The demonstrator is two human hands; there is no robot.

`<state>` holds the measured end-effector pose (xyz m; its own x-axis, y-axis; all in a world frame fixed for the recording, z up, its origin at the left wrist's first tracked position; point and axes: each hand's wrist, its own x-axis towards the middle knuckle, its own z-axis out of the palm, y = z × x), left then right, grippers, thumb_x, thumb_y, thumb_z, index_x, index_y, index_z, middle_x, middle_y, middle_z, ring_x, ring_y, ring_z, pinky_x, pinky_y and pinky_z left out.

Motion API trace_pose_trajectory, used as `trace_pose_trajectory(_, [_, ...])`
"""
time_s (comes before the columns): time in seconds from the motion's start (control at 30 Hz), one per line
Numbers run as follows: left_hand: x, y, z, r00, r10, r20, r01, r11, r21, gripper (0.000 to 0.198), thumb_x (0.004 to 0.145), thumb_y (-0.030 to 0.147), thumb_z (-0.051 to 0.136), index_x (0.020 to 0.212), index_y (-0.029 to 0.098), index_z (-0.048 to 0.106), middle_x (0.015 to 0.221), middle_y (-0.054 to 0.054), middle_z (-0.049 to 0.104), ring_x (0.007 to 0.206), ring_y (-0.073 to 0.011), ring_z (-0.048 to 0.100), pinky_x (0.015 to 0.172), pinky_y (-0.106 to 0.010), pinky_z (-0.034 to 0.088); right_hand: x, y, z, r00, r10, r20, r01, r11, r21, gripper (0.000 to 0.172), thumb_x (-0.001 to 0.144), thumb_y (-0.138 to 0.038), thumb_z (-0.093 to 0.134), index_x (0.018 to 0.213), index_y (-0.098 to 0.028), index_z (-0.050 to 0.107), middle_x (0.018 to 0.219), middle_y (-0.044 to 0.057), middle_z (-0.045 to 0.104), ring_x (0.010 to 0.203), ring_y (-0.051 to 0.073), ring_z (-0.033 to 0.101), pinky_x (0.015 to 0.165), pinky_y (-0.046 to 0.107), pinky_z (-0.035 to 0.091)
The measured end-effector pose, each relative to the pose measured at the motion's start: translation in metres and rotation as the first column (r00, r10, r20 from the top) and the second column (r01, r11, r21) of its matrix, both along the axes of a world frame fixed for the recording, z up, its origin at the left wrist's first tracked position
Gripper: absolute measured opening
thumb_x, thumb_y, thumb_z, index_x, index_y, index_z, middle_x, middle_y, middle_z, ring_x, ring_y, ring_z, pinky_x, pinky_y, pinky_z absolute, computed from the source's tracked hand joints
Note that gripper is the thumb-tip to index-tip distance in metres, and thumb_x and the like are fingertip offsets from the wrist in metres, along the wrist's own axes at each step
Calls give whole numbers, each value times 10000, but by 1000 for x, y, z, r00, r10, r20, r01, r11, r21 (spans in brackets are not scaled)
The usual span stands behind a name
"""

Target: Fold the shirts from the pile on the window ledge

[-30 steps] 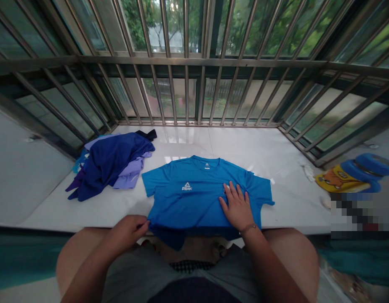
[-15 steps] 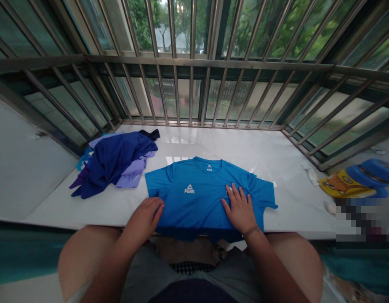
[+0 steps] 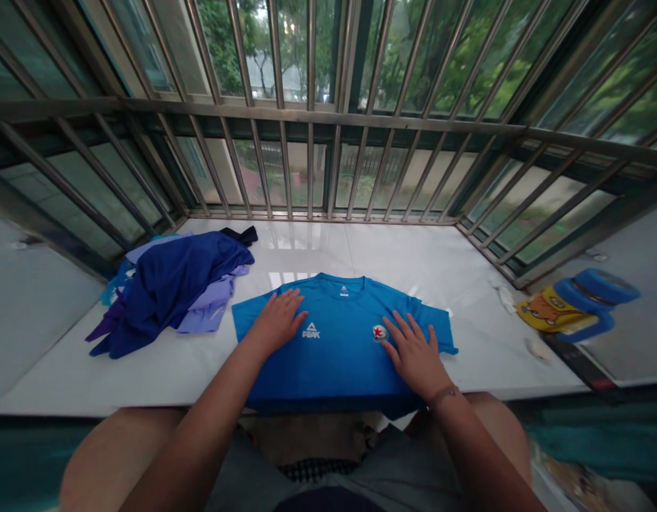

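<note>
A blue T-shirt (image 3: 333,363) lies spread front side up on the white sill, its neckline toward the window and its lower part hanging over the near edge. It bears a white PEAK print and a round badge with a red star. My left hand (image 3: 279,318) rests flat on the shirt's left chest area near the sleeve, fingers stretched out. On the other side, my right hand (image 3: 414,352) lies palm down beside the badge, fingers spread. Neither hand grips the cloth.
A heap of dark blue, lilac and purple clothes (image 3: 179,284) lies on the sill (image 3: 403,249) at the left. To the right stands a blue and yellow bottle (image 3: 579,302), near a dark flat object (image 3: 579,361). Metal bars (image 3: 307,117) run along the window behind.
My left hand has moved from the shirt's lower left side up onto its chest and opened. My right hand has shifted slightly, uncovering the badge. The view has turned a little.
</note>
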<state>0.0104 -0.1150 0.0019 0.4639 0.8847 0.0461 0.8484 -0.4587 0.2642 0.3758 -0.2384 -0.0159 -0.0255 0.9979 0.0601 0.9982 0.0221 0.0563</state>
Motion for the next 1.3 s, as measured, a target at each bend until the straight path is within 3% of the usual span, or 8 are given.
trace_pose_trajectory(0.17, [20, 35, -19, 998, 23, -59, -26, 998, -56, 608, 1113, 496, 433, 1671, 257, 474, 1796, -104, 339, 1669, -348, 299, 1348, -656, 191, 55, 33, -9, 971, -237, 15, 237, 968, -86, 584, 1160, -469, 305, 1709, -307, 418, 1802, 58, 326, 1641, 370, 316, 1269, 734, 273])
trace_pose_trajectory(0.23, [20, 43, -26, 995, 52, -88, -56, 998, -42, 642, 1113, 543, 401, 1705, 294, 415, 1821, -68, 274, 1688, -349, 241, 1342, -692, 153, 74, 49, -17, 965, -264, -9, 262, 960, -101, 602, 1163, -490, 267, 1727, -309, 376, 1812, 47, 300, 1642, 374, 316, 1254, 740, 311])
trace_pose_trajectory(0.4, [13, 62, -34, 987, 86, -136, -89, 996, -14, 674, 1108, 609, 339, 1727, 345, 366, 1827, -20, 257, 1694, -326, 228, 1350, -672, 153, 97, 89, -28, 989, -133, -56, 129, 988, -79, 644, 1147, -524, 248, 1731, -279, 370, 1808, 69, 304, 1648, 387, 308, 1263, 732, 321])
trace_pose_trajectory(0.53, [4, 80, -37, 985, 96, -144, -99, 995, -12, 692, 1103, 627, 324, 1736, 348, 343, 1828, -19, 251, 1695, -316, 225, 1348, -670, 158, 96, 121, -25, 995, -12, -103, 6, 998, -58, 637, 1147, -497, 245, 1711, -249, 408, 1792, 68, 341, 1648, 354, 325, 1310, 667, 291])
trace_pose_trajectory(0.63, [-4, 92, -38, 985, 95, -147, -97, 995, -7, 688, 1103, 622, 322, 1733, 347, 350, 1828, -21, 255, 1693, -316, 232, 1347, -672, 157, 96, 137, -21, 993, 10, -118, -20, 996, -87, 634, 1147, -498, 250, 1712, -254, 402, 1795, 58, 334, 1655, 338, 314, 1323, 651, 274])
trace_pose_trajectory(0.8, [-14, 103, -37, 987, 68, -148, -69, 998, -4, 686, 1104, 624, 318, 1734, 355, 344, 1829, -13, 257, 1693, -315, 232, 1346, -662, 168, 104, 144, -23, 992, 5, -124, -18, 994, -107, 647, 1144, -550, 239, 1723, -296, 375, 1807, 53, 308, 1660, 339, 301, 1314, 666, 275])
trace_pose_trajectory(1.17, [-15, 108, -39, 984, 51, -173, -57, 998, -26, 713, 1101, 635, 303, 1747, 333, 314, 1836, -22, 227, 1698, -328, 210, 1339, -693, 160, 110, 152, -24, 984, -141, -104, 123, 978, -169, 698, 1126, -599, 241, 1751, -292, 294, 1833, 73, 238, 1682, 339, 228, 1315, 671, 242])
trace_pose_trajectory(1.3, [-14, 108, -40, 984, 57, -169, -59, 998, -7, 702, 1099, 626, 317, 1744, 347, 322, 1838, -18, 220, 1701, -325, 203, 1343, -675, 158, 109, 153, -17, 953, -283, -106, 273, 957, -97, 755, 1111, -611, 306, 1727, -175, 318, 1759, 200, 376, 1599, 378, 379, 1262, 625, 352])
